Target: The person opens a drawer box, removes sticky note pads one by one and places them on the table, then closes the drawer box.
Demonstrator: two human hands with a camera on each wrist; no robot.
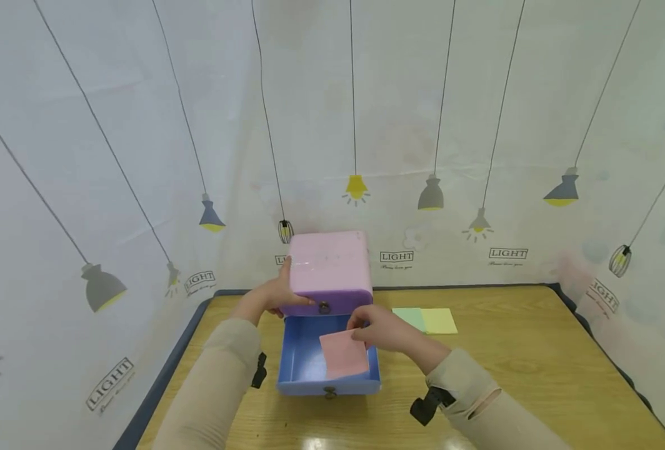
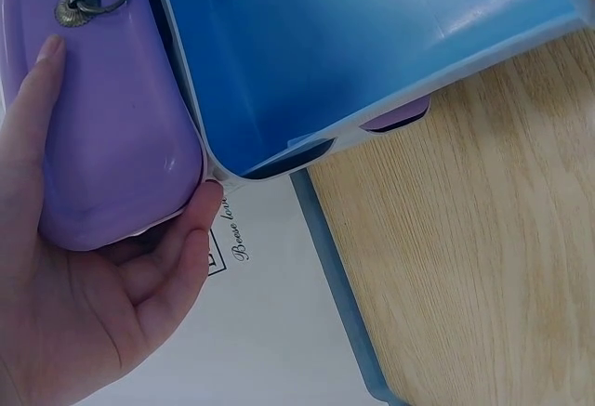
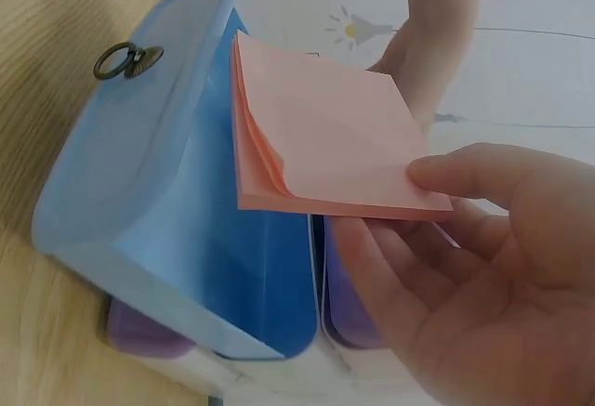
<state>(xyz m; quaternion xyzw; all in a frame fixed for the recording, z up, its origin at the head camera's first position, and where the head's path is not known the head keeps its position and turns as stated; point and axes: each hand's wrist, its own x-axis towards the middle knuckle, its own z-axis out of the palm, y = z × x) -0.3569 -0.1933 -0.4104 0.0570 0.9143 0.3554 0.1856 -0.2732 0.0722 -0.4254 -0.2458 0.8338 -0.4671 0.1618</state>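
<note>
A small drawer box [image 1: 328, 259] with a pink top and a purple upper drawer front [image 2: 121, 118] stands at the back of the table. My left hand [image 1: 273, 295] grips its left side, thumb across the purple front and fingers curled under its corner. Below, the blue drawer [image 1: 301, 359] is pulled out and shows its bare inside. Over that drawer, my right hand [image 1: 387, 329] holds a pink sticky note pad [image 3: 325, 127], pinched between thumb on top and fingers beneath. Some of the pad's sheets lift apart along one edge in the right wrist view.
A green sticky note pad [image 1: 407, 317] and a yellow one [image 1: 442, 320] lie side by side on the wooden table [image 1: 512, 362], right of the box. Behind stands a wall covering [image 1: 400, 112] printed with lamps. Metal ring pulls [image 1: 330, 392] hang on the drawer fronts.
</note>
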